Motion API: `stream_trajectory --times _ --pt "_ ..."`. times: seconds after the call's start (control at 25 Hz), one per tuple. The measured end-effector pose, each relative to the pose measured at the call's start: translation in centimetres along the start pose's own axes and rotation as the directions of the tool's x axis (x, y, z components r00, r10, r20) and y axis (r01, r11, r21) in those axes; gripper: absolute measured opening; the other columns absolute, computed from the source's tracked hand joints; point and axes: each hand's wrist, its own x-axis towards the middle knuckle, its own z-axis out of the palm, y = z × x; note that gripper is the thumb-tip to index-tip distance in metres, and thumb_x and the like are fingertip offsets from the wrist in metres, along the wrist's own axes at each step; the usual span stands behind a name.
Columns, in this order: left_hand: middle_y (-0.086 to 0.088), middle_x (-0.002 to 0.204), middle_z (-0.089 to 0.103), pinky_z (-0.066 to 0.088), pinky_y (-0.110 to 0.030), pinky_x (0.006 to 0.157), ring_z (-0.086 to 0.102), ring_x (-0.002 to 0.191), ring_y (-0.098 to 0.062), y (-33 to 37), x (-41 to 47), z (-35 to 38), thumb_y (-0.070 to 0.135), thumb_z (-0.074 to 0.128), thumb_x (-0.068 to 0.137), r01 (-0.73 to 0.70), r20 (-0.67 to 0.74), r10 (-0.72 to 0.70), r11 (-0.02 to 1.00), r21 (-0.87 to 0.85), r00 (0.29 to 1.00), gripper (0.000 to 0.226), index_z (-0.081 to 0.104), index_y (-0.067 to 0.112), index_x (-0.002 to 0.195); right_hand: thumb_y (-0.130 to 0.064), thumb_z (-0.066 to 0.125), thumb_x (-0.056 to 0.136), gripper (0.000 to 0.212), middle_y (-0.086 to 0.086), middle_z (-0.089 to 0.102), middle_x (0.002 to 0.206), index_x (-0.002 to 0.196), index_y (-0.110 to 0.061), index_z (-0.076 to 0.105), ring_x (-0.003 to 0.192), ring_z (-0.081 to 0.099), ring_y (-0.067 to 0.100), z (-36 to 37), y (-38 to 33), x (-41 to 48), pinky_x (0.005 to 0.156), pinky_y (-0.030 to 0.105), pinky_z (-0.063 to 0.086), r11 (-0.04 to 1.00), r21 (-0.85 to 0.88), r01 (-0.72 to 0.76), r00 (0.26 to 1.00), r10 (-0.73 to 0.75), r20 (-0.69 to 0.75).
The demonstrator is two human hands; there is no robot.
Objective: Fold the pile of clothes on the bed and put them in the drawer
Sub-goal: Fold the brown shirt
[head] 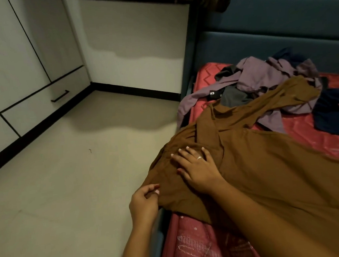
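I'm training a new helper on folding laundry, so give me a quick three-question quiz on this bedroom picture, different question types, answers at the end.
1. True or false: the right hand lies flat on the brown garment.
2. Which of these garments on the bed lies farthest right? A purple, B navy, C grey.
3. Fill in: the left hand pinches the brown garment's ____.
Key: 1 true; 2 B; 3 edge.
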Motion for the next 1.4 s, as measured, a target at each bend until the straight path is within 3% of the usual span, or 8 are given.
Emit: stream_trajectory --times 0.32,0.6,0.8,0.96,1.04,1.16,1.24,1.4 --pt "-0.004 0.118 0.047 0.051 -0.039 0.087 0.057 0.103 -0.026 0.5 -1.4 0.3 -0.007 0.061 0.078 -0.335 -0.019 0.425 0.739 0.585 0.905 0.038 0.07 0.016 0.107 -0.033 0.037 0.101 0.043 0.004 0.005 0.16 0.14 -0.051 0.036 0.14 0.016 0.04 -1.9 6.7 3.3 0.11 0.052 0.023 0.644 0.378 -0.665 0.739 0.642 0.206" --pt "0.003 0.134 0.056 0.05 -0.047 0.089 0.055 0.124 -0.022 -0.5 -4.8 6.3 0.046 0.038 0.09 -0.699 0.567 0.439 0.235 0.676 0.696 0.042 0.05 0.033 0.128 0.018 0.035 0.083 0.066 0.001 0.054 0.136 0.13 -0.022 0.059 0.123 0.052 0.019 -1.4 6.0 4.7 0.095 0.026 0.048 0.307 0.878 -0.368 0.793 0.597 0.124" --pt "0.007 0.151 0.035 0.019 -0.054 0.113 0.026 0.143 -0.021 -1.0 -5.1 6.6 0.058 0.002 0.086 -0.676 0.64 0.228 0.153 0.721 0.734 0.07 0.036 0.035 0.143 0.011 0.043 0.086 0.056 0.003 0.061 0.108 0.129 -0.024 0.053 0.094 0.063 0.017 -5.3 9.2 -2.5 0.084 0.029 0.055 -0.291 0.909 0.298 0.249 0.943 0.22" --pt "0.006 0.126 0.052 0.007 -0.045 0.117 0.036 0.128 -0.016 -0.1 -6.1 6.4 0.048 0.018 0.101 -0.606 0.57 0.22 0.165 0.778 0.791 0.045 0.054 0.029 0.121 0.004 0.043 0.082 0.062 0.012 0.047 0.131 0.139 -0.022 0.04 0.093 0.054 0.025 -1.9 10.8 -10.4 0.081 0.039 0.052 -0.311 0.949 -0.053 -0.013 0.951 0.31" --pt "0.007 0.12 0.054 0.007 -0.044 0.117 0.038 0.124 -0.014 0.0 -6.6 6.4 0.043 0.025 0.103 -0.594 0.551 0.237 0.182 0.784 0.8 0.036 0.055 0.028 0.116 0.011 0.043 0.076 0.074 0.013 0.035 0.139 0.141 -0.023 0.039 0.111 0.043 0.032 -3.7 10.4 -11.0 0.1 0.044 0.04 0.082 0.954 -0.287 0.104 0.993 -0.054" --pt "0.007 0.119 0.053 0.008 -0.044 0.117 0.037 0.123 -0.014 -0.1 -6.7 6.4 0.042 0.026 0.103 -0.59 0.544 0.242 0.196 0.784 0.803 0.034 0.055 0.029 0.115 0.005 0.054 0.077 0.082 0.001 0.025 0.148 0.142 -0.043 0.037 0.13 0.028 0.031 -7.3 9.6 -10.3 0.103 0.048 0.03 0.79 0.376 -0.484 0.68 0.61 -0.407" --pt "0.007 0.119 0.054 0.011 -0.045 0.116 0.038 0.122 -0.014 0.0 -6.7 6.7 0.04 0.026 0.103 -0.586 0.542 0.234 0.206 0.784 0.807 0.034 0.055 0.029 0.114 -0.02 0.052 0.09 0.061 -0.007 0.009 0.157 0.138 -0.054 0.035 0.141 0.012 0.028 -7.6 10.3 -9.3 0.108 0.05 0.021 0.949 -0.027 -0.314 0.945 0.309 -0.106" --pt "0.005 0.124 0.054 0.009 -0.045 0.116 0.037 0.126 -0.016 0.5 -6.7 6.7 0.041 0.025 0.103 -0.579 0.544 0.204 0.211 0.787 0.814 0.036 0.055 0.026 0.117 -0.021 0.051 0.093 0.048 -0.005 0.013 0.157 0.134 -0.046 0.044 0.145 0.004 0.029 -6.2 11.5 -8.4 0.11 0.062 0.008 0.957 -0.226 -0.18 0.939 0.235 0.251"
